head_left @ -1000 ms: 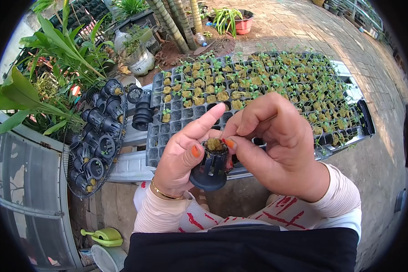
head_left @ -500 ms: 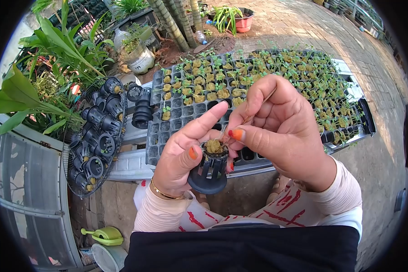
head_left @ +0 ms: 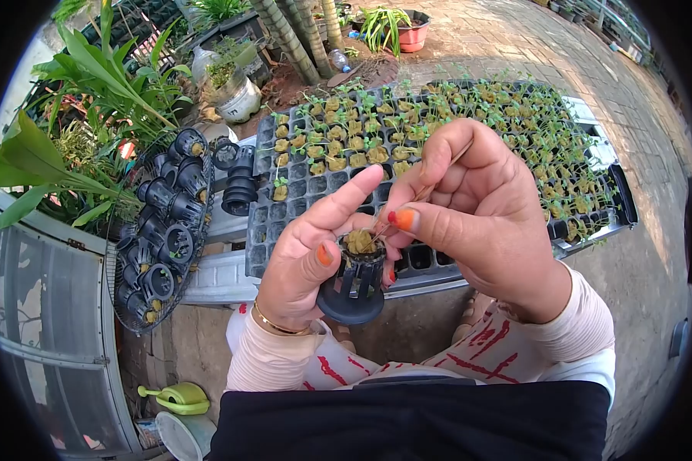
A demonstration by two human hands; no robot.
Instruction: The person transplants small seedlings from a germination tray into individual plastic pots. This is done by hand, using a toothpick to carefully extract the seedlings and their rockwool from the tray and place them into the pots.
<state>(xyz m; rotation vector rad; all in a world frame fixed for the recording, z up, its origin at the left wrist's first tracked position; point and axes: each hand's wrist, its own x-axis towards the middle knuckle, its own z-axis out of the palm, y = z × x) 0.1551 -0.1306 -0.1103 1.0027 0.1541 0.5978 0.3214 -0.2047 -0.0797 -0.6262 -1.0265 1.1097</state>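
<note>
Left hand (head_left: 304,265): fingers (head_left: 344,201) closed around a black net pot (head_left: 352,283). The thumb lies on the near side of the pot and the index finger is stretched out straight past its rim. The pot is held upright, clear of any surface, between the two hands.

A yellowish sponge plug (head_left: 359,240) sits in the mouth of the pot, just below the left index finger.

Right hand (head_left: 480,219): fingers (head_left: 417,221) pinched narrow on a thin stick (head_left: 437,175), held between the thumb and index finger. The stick slants down from the right fingers, and its lower end is at the sponge plug. Whether the end touches the plug cannot be told. The right thumb tip lies just beside the pot rim.

Beyond both sets of fingers lies a black seedling tray (head_left: 283,230). The cells nearest the left fingers are empty, and the cells farther off hold plugs with small green sprouts.

To the left of the left fingers, well apart, a wire basket (head_left: 115,265) holds more black pots.
</note>
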